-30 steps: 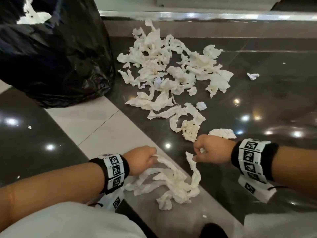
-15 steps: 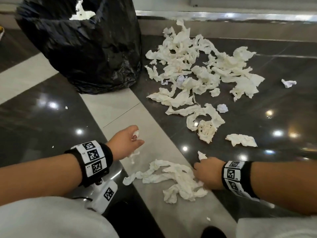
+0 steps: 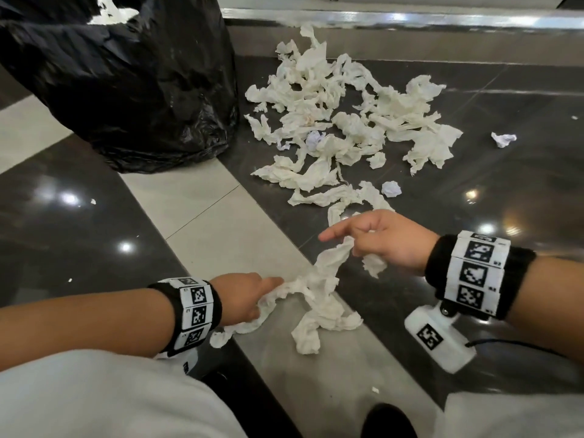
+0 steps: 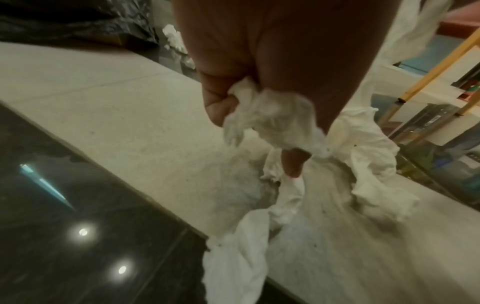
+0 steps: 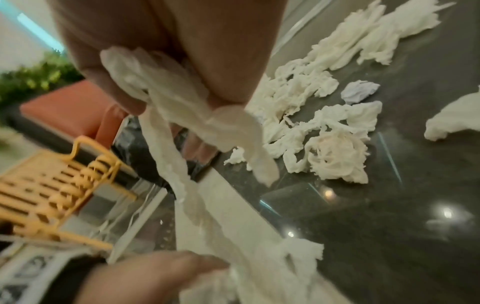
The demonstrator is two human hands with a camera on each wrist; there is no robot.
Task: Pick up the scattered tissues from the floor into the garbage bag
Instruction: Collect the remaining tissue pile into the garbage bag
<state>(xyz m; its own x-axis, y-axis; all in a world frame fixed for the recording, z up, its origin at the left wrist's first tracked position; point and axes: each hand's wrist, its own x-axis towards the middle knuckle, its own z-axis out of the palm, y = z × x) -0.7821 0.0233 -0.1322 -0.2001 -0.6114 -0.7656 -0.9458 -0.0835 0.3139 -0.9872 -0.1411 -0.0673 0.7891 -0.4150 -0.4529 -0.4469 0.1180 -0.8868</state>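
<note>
A long crumpled strand of white tissue [image 3: 319, 298] lies on the pale floor strip in front of me. My left hand [image 3: 252, 298] grips its near end, fingers curled round a wad of tissue [image 4: 270, 115]. My right hand [image 3: 373, 238] is raised a little above the floor and holds the strand's far end [image 5: 176, 98], index finger pointing left. A big pile of scattered tissues [image 3: 341, 121] lies beyond on the dark floor. The black garbage bag [image 3: 126, 80] stands at the far left with tissue showing in its mouth.
A small crumpled ball [image 3: 391, 188] and a stray piece [image 3: 503, 139] lie right of the pile. A metal-edged step [image 3: 410, 17] runs across the far side. In the right wrist view a yellow slatted crate [image 5: 52, 195] sits off to the left.
My right hand has lifted from the floor, pulling up the far end of the strand. My left hand came back down and toward me and took hold of the near end.
</note>
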